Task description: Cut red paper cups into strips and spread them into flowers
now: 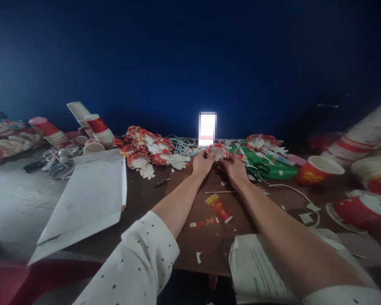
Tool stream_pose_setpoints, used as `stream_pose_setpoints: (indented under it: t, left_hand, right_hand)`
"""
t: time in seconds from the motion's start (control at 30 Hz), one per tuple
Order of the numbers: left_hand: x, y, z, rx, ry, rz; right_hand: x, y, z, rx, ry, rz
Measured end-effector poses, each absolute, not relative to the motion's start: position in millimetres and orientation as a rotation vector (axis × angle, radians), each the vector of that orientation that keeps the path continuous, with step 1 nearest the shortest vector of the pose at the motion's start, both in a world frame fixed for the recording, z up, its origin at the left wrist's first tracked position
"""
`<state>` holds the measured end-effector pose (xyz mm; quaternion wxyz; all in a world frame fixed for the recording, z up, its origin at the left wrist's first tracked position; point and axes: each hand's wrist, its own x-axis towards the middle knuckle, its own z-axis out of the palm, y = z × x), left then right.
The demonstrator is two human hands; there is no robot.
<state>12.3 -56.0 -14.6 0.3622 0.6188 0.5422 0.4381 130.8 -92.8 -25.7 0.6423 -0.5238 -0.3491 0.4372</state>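
the near edge of the brown surface [180, 203] runs below my forearms, and between it and my wrists lies a stretch of wood sprinkled with paper scraps. in that stretch, a red paper piece with gold stars [220, 209] lies aslant, a narrow red strip [205, 222] just beside it, and a thin wooden stick [220, 192] lies across, farther from me. on the left, my room ends at the long side of a white board-like sheet [92, 182]; on the right, a pale cable [300, 189] curves over the wood, and a printed packet [257, 269] sits at the near edge, under my right forearm. at the far side, a lit phone [207, 128] stands before the blue wall [190, 63].

both arms reach forward, and the red-and-white paper piece [218, 151] is between my hands, just in front of the phone. my left hand [203, 164] pinches its left side, thumb against fingers. my right hand [234, 168] has its fingers bent in at the lower right of the piece; i cannot tell whether they pinch it or only touch. a heap of red-trimmed paper cutouts [149, 146] lies to the left, and black-handled scissors [262, 167] rest by the green item [282, 171] on the right.
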Motion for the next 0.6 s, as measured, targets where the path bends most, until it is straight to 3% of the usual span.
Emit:
stream_pose_setpoints:
  t: [0.6]
  left_hand:
    - [11.8, -52.0, -16.6, 1.638, 1.43, 1.115]
  right_hand:
    - [131.5, -89.6, -27.2, -1.217, -0.732, 0.991]
